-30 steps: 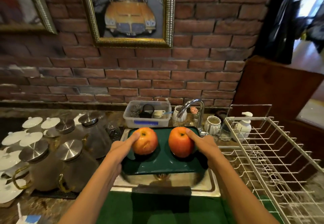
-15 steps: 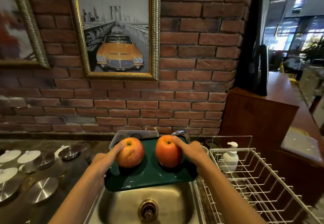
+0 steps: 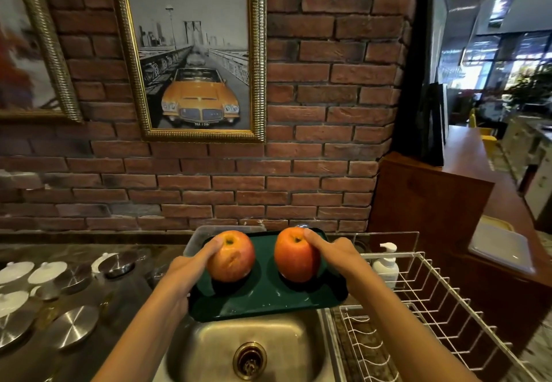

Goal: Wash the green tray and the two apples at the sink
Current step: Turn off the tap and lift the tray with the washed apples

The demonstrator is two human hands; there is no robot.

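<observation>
A dark green tray (image 3: 263, 295) is held level above the back of a steel sink (image 3: 298, 342). Two red-orange apples stand on it, the left apple (image 3: 236, 259) and the right apple (image 3: 292, 256). My left hand (image 3: 185, 271) grips the tray's left edge, thumb stretched up onto the left apple. My right hand (image 3: 337, 257) grips the right edge, thumb pressed on top of the right apple. The fingers under the tray are hidden.
The sink's drain (image 3: 249, 359) shows below the tray. A white wire dish rack (image 3: 418, 307) and a soap dispenser (image 3: 386, 265) stand on the right. Steel and white lids (image 3: 71, 325) cover the counter on the left. A clear plastic tub (image 3: 194, 238) sits behind the tray against the brick wall.
The view has tilted up and moved closer. The tray with both apples now sits higher and farther back over the sink, leaving the basin and drain uncovered. Both hands keep their hold.
</observation>
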